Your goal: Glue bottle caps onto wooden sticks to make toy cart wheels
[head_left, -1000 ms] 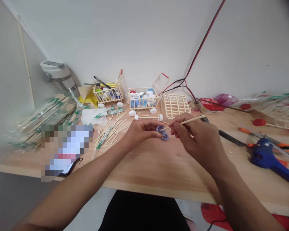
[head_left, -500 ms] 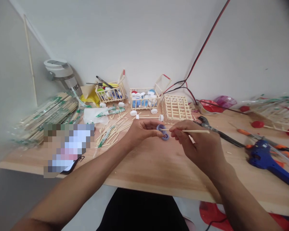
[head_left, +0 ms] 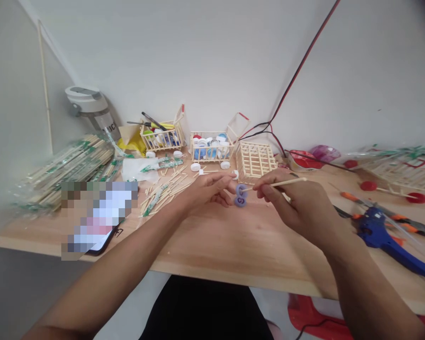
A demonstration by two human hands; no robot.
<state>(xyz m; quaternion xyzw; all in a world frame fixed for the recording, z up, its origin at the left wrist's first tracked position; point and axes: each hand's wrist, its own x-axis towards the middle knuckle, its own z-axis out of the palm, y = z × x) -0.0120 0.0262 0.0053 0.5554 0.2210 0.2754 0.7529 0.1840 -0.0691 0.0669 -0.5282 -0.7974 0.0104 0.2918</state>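
My right hand (head_left: 297, 208) pinches a thin wooden stick (head_left: 279, 183) whose tip goes into a purple bottle cap (head_left: 241, 190). A second purple cap (head_left: 240, 202) hangs just below the first. My left hand (head_left: 208, 189) sits just left of the caps with its fingers loosely stretched out, the fingertips near or touching them. Both hands hover over the middle of the wooden table (head_left: 233, 245).
Small stick-built crates (head_left: 257, 159) and baskets of bottle caps (head_left: 208, 146) stand at the back. Bundles of wrapped chopsticks (head_left: 67, 165) and loose sticks (head_left: 166, 186) lie left, beside a phone (head_left: 99, 236). A blue glue gun (head_left: 386, 233), pliers and red caps lie right. Cables run up the wall.
My left hand's fingers have loosened and stretched out from their pinch on the caps. The stick has tilted slightly, and the caps now hang on its tip.
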